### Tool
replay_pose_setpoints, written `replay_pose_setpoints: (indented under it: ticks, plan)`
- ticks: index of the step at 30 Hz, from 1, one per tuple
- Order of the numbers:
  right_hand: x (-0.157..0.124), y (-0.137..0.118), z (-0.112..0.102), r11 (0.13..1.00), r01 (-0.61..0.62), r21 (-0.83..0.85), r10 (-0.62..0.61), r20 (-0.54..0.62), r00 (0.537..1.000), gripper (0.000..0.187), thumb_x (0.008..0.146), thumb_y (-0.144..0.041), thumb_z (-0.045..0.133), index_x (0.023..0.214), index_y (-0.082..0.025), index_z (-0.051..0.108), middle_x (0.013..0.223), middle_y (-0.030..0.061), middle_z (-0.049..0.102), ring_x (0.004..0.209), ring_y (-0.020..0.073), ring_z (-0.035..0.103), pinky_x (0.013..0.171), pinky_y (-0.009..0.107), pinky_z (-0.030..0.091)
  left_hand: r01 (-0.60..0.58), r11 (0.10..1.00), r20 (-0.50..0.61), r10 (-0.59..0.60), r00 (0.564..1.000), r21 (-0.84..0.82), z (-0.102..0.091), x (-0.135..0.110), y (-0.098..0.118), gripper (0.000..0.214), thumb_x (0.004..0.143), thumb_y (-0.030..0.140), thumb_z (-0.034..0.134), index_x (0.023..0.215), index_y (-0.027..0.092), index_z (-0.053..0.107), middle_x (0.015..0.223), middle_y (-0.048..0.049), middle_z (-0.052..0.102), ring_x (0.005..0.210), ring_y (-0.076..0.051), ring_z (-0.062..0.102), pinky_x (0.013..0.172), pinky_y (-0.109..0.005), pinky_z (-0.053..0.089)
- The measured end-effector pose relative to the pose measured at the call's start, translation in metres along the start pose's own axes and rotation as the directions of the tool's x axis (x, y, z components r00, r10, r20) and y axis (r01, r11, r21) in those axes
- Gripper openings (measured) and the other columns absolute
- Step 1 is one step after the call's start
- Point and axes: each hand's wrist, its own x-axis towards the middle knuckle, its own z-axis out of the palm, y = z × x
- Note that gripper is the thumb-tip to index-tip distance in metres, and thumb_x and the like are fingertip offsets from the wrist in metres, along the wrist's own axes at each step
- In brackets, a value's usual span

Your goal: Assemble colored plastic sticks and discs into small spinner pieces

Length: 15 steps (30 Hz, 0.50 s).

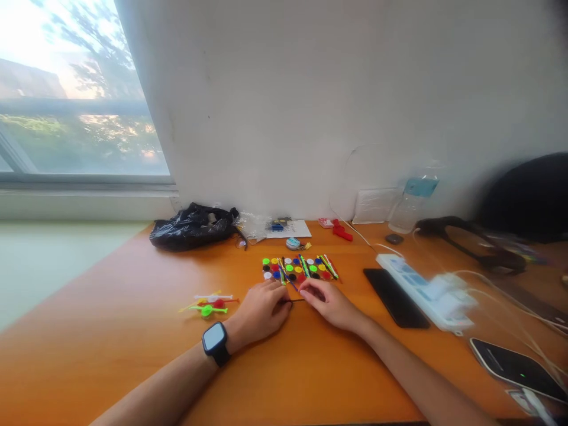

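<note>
My left hand (264, 310), with a watch on its wrist, is closed with its fingertips on one end of a thin black stick (296, 300). My right hand (332, 303) pinches the other end, so the stick spans the gap between both hands just above the table. Right beyond my fingers lie rows of small coloured discs (289, 268) with thin coloured sticks (303, 265) laid between them. To the left of my left hand rests a small group of joined discs and sticks (208, 309) in green, red, white and yellow.
At the back are a black plastic bag (193, 228), a white paper (295, 229) and a red object (342, 231). On the right lie a black phone (394, 297), a power strip (415, 284) with cables, a second phone (517, 368) and a clear bottle (406, 210).
</note>
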Motion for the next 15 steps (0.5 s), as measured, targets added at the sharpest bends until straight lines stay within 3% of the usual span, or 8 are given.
replay_pose_setpoints:
  ticks: [3,9,13,15]
  plan:
    - [0.000,-0.003,-0.004,0.998,-0.039,0.052,0.038,0.011,0.999,0.034,0.103,-0.053,0.057,0.100,-0.021,0.067,0.079,0.0002,0.061,0.070,0.0166,0.053,0.064,0.029,0.040,0.017,0.999,0.006,-0.017,1.000,0.035,-0.007,-0.001,0.000,0.008,0.100,0.027,0.056,0.096,0.024,0.063,0.092,-0.0030,0.073,0.081,-0.020,0.066,0.069,-0.030,0.039]
    - [-0.002,-0.001,-0.007,0.971,-0.181,0.159,0.175,0.048,0.983,0.047,0.099,-0.065,0.055,0.105,-0.019,0.063,0.061,-0.0046,0.052,0.057,0.0144,0.047,0.055,0.027,0.036,0.201,0.976,0.085,-0.208,0.974,0.087,-0.028,-0.002,-0.011,0.032,0.113,0.040,0.029,0.115,0.025,0.057,0.092,-0.0050,0.075,0.077,-0.024,0.069,0.063,-0.030,0.034]
    - [-0.002,-0.001,-0.008,0.960,-0.236,0.149,0.236,0.022,0.972,0.056,0.096,-0.069,0.056,0.119,-0.019,0.065,0.055,-0.0064,0.052,0.052,0.0142,0.048,0.054,0.026,0.034,0.284,0.947,0.112,-0.302,0.947,0.147,-0.033,-0.002,-0.019,0.027,0.111,0.034,0.032,0.108,0.024,0.057,0.089,-0.0061,0.075,0.076,-0.025,0.070,0.061,-0.030,0.032]
    - [-0.003,-0.005,-0.010,0.948,-0.269,0.167,0.264,0.056,0.963,0.059,0.095,-0.072,0.055,0.108,-0.017,0.071,0.051,-0.0058,0.050,0.049,0.0132,0.046,0.053,0.026,0.032,0.290,0.943,0.118,-0.311,0.943,0.165,-0.032,-0.001,-0.021,0.024,0.109,0.031,0.034,0.108,0.024,0.057,0.088,-0.0063,0.075,0.075,-0.025,0.070,0.061,-0.030,0.032]
